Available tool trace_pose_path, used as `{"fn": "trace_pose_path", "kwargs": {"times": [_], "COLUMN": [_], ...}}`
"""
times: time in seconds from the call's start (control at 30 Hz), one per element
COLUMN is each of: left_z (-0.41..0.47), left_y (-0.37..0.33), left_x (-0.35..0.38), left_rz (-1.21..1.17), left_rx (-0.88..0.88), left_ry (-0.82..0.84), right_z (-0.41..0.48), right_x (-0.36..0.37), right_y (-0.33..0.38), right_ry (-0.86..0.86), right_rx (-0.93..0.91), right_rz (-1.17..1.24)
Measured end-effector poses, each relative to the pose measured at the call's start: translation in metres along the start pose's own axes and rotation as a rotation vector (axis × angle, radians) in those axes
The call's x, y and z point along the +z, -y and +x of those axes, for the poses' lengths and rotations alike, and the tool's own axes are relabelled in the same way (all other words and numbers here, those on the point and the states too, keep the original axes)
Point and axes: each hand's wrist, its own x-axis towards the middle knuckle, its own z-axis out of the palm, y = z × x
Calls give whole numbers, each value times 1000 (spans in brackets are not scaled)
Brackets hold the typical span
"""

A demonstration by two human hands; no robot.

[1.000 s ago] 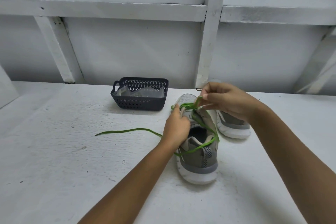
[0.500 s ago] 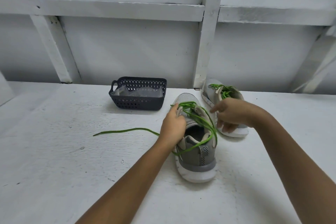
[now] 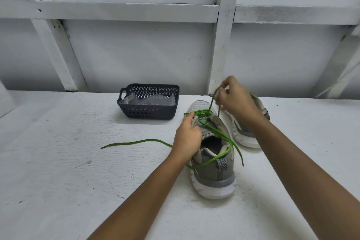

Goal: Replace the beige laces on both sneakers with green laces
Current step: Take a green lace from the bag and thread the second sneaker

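A grey sneaker (image 3: 214,171) with a white sole stands on the white table, heel toward me. A green lace (image 3: 216,132) crosses its front eyelets; one loose end trails left across the table and another hangs over the right side. My left hand (image 3: 188,138) grips the sneaker's left eyelet edge. Above the toe, my right hand (image 3: 233,99) pinches a raised stretch of the green lace. A second grey sneaker (image 3: 245,132) sits to the right behind my right hand, mostly hidden.
A dark perforated plastic basket (image 3: 150,112) with clear plastic bags inside stands at the back left of the sneakers. A white panelled wall with beams (image 3: 222,45) closes the table's far edge.
My right hand dropped beside the rear sneaker, then rose above the near sneaker's toe, pulling the green lace upward. A lace end now hangs over the right side. My left hand stayed put.
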Motion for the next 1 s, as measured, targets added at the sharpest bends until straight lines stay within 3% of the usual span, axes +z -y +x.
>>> {"fn": "trace_pose_path", "kwargs": {"times": [0.1, 0.17, 0.4, 0.5, 0.67, 0.73, 0.87, 1.0], "left_z": [0, 0, 1, 0, -4, -4, -4, -3], "left_y": [0, 0, 4, 4, 5, 4, 4, 4], "left_x": [-1, -1, -1, -2, -1, -1, -1, 0], "left_rz": [-1, 7, 4, -1, -43, -25, -29, -28], "left_rx": [9, 15, 43, 54, 92, 100, 118, 108], "left_ry": [0, 3, 15, 5, 0, -8, -15, -1], "right_z": [22, 36, 63, 72, 84, 84, 78, 68], "right_x": [13, 21, 47, 52, 48, 48, 53, 49], "right_y": [8, 8, 21, 24, 10, 3, 9, 38], "right_ry": [134, 148, 130, 148, 164, 167, 250, 345], "right_rx": [286, 355, 186, 248, 321, 261, -60, -201], "right_rz": [491, 564, 499, 454, 55, -61, -141, 127]}}
